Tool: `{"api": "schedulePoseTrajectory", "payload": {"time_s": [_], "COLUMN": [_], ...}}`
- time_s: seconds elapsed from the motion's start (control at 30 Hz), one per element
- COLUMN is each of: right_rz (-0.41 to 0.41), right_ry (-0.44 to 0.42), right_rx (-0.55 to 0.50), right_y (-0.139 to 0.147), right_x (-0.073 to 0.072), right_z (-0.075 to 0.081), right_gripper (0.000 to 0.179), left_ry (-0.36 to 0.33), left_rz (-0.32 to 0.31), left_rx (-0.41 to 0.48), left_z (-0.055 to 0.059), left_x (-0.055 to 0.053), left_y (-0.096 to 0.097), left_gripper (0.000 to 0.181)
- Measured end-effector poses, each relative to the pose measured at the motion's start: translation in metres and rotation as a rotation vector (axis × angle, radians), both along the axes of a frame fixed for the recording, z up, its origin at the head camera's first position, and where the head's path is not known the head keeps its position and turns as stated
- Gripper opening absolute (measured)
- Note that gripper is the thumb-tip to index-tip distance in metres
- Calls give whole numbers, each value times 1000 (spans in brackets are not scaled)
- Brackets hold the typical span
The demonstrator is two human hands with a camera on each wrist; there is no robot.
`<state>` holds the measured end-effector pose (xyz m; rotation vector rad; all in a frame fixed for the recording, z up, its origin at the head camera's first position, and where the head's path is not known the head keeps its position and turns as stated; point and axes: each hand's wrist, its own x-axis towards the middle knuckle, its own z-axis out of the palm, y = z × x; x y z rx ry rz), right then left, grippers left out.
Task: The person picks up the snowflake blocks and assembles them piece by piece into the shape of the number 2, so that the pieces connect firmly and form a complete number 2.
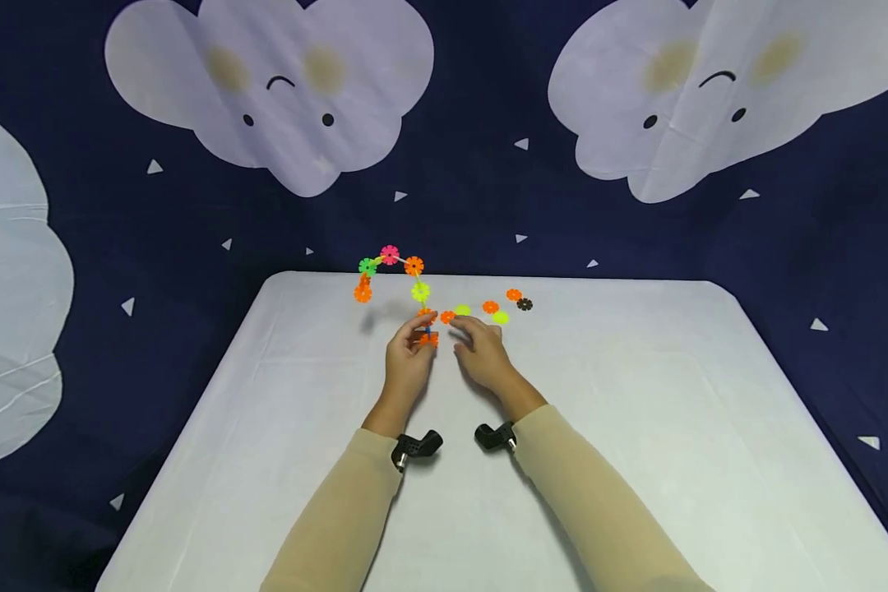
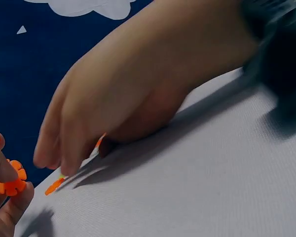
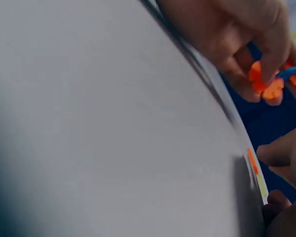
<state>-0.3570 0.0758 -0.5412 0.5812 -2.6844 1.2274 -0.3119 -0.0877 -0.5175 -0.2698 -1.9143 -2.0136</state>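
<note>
My left hand (image 1: 409, 362) pinches an orange flower-shaped interlocking disc (image 3: 273, 89) at the lower end of a joined chain of discs. Beside that disc a blue disc (image 3: 288, 72), seen edge-on, links to another orange one. From there the chain arches up and left through a yellow disc (image 1: 420, 292), an orange disc (image 1: 413, 265), a pink disc (image 1: 390, 254) and a green disc (image 1: 367, 266). Just right of it, my right hand (image 1: 486, 355) hovers low with bent, parted fingers at a loose orange disc (image 1: 447, 317) on the table; contact is unclear.
More loose discs lie past the right hand: a yellow disc (image 1: 501, 317), an orange disc (image 1: 491, 307) and a black disc (image 1: 524, 304) among them. They rest near the far edge of the white table (image 1: 636, 427). A dark blue cloth (image 1: 481, 99) with clouds hangs behind.
</note>
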Motion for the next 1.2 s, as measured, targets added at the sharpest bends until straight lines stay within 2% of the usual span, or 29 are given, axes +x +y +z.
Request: {"api": "schedulePoseTrajectory", "payload": {"time_s": [0.17,0.23,0.3,0.43,0.57,0.67,0.73,0.8,0.9,1.0,1.07,1.2], "right_rz": [21,8,-12,-56,-93,-122,-141,-151,-122,-53,0,64], "right_ry": [-99,-126,-102,-36,-34,-20,-24,-62,-145,-208,-237,-288], "right_rx": [219,271,270,161,45,-27,-87,-189,-385,-548,-598,-634], "right_y": [-10,-11,-11,-3,12,27,37,46,55,59,61,63], "right_x": [-27,-34,-36,-31,-19,-7,2,11,25,35,39,42], "right_z": [12,16,15,11,7,4,2,2,5,10,10,6], "right_gripper": [52,49,41,24,13,11,12,16,22,26,26,24], "left_ry": [-20,-34,-44,-51,-47,-56,-64,-69,-63,-55,-55,-50], "left_rz": [-27,-42,-59,-128,-227,-275,-281,-267,-229,-224,-246,-322], "left_rx": [-2,9,28,63,50,-16,-94,-185,-330,-416,-436,-403], "left_z": [-18,-25,-27,-28,-28,-28,-28,-28,-27,-26,-27,-29], "left_x": [-16,-21,-21,-20,-19,-17,-16,-15,-13,-12,-11,-11], "left_y": [0,1,4,7,10,11,12,12,11,9,7,6], "left_gripper": [50,52,53,54,53,53,52,50,48,46,44,43]}}
